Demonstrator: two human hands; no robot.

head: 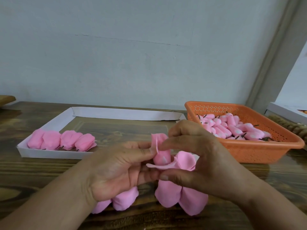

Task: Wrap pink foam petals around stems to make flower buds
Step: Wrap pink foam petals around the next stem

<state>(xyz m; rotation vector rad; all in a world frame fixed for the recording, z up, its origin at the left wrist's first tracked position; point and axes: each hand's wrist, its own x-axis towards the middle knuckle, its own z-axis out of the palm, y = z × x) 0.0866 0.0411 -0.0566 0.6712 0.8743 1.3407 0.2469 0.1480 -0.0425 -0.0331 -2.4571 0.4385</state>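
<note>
Far left on the wooden surface [41, 165]: white cardboard tray [49, 154] carrying four finished pink buds [61, 141] in a row along its near edge, short dark stem ends just showing beneath them.

Centre, held above the surface: left hand [114, 170], grip closed around the bud in progress [161, 158], thumb pressing a petal edge [156, 143] against its side, fingers curled beneath. Stem itself hidden inside the hands.

Just right of it: right hand [199, 156], grip narrow, thumb and fingertips pinching the loose petal [159, 166] that flares out flat below the core, apparently ready for wrapping.

Near edge, under both hands: more loose pink foam petals [167, 195] lying on the surface, some partly covered by the wrists.

Far right: orange perforated basket [265, 146] heaped with small pink cores on dark stems [232, 127].

Likely handling: foam thin, featherweight and soft, creasing or tearing easily, springing open unless pinned. Best held low at the petal base, pressed against the core by the thumb, never tugged by the fragile upper rim.
</note>
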